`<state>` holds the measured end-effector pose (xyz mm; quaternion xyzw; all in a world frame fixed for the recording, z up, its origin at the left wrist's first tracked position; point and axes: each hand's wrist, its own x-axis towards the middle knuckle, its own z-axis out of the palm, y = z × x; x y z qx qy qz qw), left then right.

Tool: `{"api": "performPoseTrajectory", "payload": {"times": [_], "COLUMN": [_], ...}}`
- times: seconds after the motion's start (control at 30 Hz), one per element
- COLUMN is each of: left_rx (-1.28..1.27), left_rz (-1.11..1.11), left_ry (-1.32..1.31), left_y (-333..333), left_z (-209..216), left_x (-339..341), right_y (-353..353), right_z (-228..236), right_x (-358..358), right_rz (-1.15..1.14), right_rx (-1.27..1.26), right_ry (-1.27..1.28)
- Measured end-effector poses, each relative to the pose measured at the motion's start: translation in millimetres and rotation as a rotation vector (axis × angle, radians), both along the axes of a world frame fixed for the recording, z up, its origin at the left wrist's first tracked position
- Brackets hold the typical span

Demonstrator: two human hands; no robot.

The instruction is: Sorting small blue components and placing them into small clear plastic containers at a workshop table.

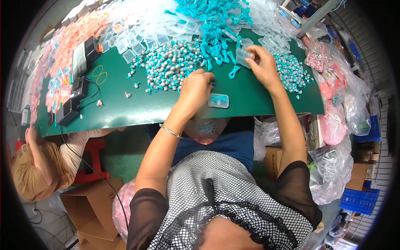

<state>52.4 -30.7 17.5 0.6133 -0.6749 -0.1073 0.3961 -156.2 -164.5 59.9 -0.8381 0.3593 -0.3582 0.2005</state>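
My right hand (262, 66) holds a small clear plastic case (243, 57) between thumb and fingers, over the far middle of the green table (125, 109). My left hand (196, 88) is closed at the near edge of a heap of small grey-and-teal plugs (168, 62); what its fingers hold is hidden. Just right of that hand lies another clear case (218, 101) with something teal inside. One bundled teal cord (234, 72) rests below my right hand. Beyond it rises a large pile of teal cords (216, 37).
A second heap of teal-and-white plugs (289, 71) lies right of my right hand. Clear cases (129, 43) and orange pieces (89, 27) spread along the far left. Black devices (71, 110) stand near the left edge. Plastic bags (333, 121) crowd the right. Another person (41, 171) sits left.
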Motion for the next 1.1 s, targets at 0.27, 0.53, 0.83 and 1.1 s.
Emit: {"api": "performPoseTrajectory", "payload": {"times": [0.27,0.53,0.83,1.1], "left_rx": [0.108,0.009,0.015,-0.034], "left_rz": [0.05,-0.005,-0.194,-0.207], "left_ry": [-0.16,0.1,0.172,-0.061], "left_y": [1,-4,-12,-9], "left_z": [4,7,10,1], "left_x": [-7,-18,-53,-63], "right_y": [82,19,-10,100], "right_z": [-36,-23,-35,-28], "right_x": [-37,-61,-55,-34], "right_rz": [0.21,-0.225,-0.438,-0.05], "right_rx": [-0.381,-0.502,-0.515,-0.397], "right_ry": [0.11,0.242,0.541,0.263]}}
